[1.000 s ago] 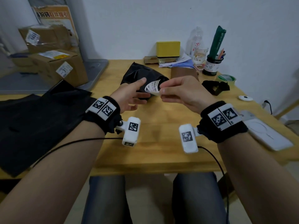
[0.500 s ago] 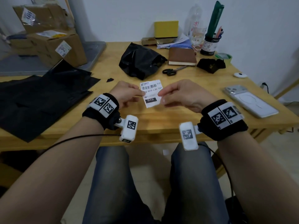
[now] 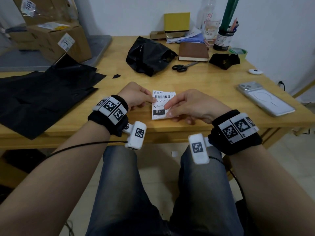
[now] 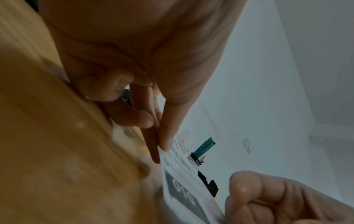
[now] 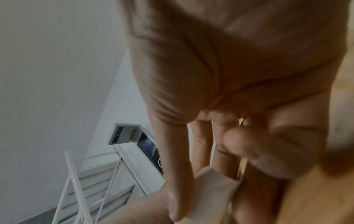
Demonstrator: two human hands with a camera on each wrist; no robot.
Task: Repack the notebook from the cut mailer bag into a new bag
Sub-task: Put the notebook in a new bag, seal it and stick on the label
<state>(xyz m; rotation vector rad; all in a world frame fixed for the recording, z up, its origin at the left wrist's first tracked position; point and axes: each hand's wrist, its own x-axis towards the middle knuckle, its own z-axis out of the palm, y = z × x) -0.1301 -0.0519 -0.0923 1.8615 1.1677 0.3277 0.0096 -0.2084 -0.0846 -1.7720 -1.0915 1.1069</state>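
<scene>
I have both hands together on a white shipping label (image 3: 159, 104): my left hand (image 3: 136, 97) pinches its left edge between thumb and forefinger, and my right hand (image 3: 189, 106) pinches its right side the same way, holding it above the near edge of the wooden table (image 3: 213, 86). Beyond the label lies the crumpled cut mailer bag (image 3: 148, 55). Just right of that bag sits the brown notebook (image 3: 193, 51), with scissors (image 3: 180, 67) in front of it. Left of the label, flat black bags (image 3: 42, 92) are spread.
</scene>
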